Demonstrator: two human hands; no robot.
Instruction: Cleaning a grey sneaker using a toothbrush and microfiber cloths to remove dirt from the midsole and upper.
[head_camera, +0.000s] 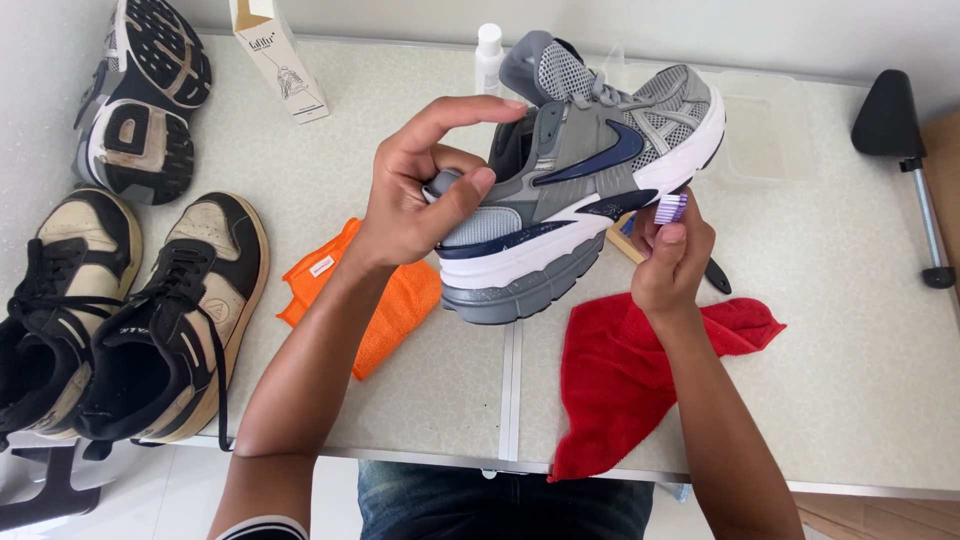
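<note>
1. Head view, looking down on a pale speckled table (400, 400) with a metal seam running toward the near edge; white wall at the left, pale floor below, wood at the far right.
2. Left hand (420, 195) clamped on the heel of a grey sneaker (570, 190), thumb pressed to the heel, forefinger arched over the collar; shoe held on its side above the table centre, white sole toward the camera.
3. Right hand (672, 262) with fingers pinched together on a small brush (672, 207), purple-and-white bristles touching the white midsole.
4. Under the shoe: an orange cloth (385, 305) to the left, a red cloth (625, 375) to the right, hanging over the near edge.
5. At the left edge: two black-and-cream shoes (130, 310) side by side; behind them a sneaker sole-up (145, 95).
6. Along the far side: a tilted carton (280, 60), a white bottle (488, 55), a clear tub (765, 130).
7. At the right: a black shoe tree (905, 150) on a metal rod.
8. Below the table: blue jeans (500, 505).
</note>
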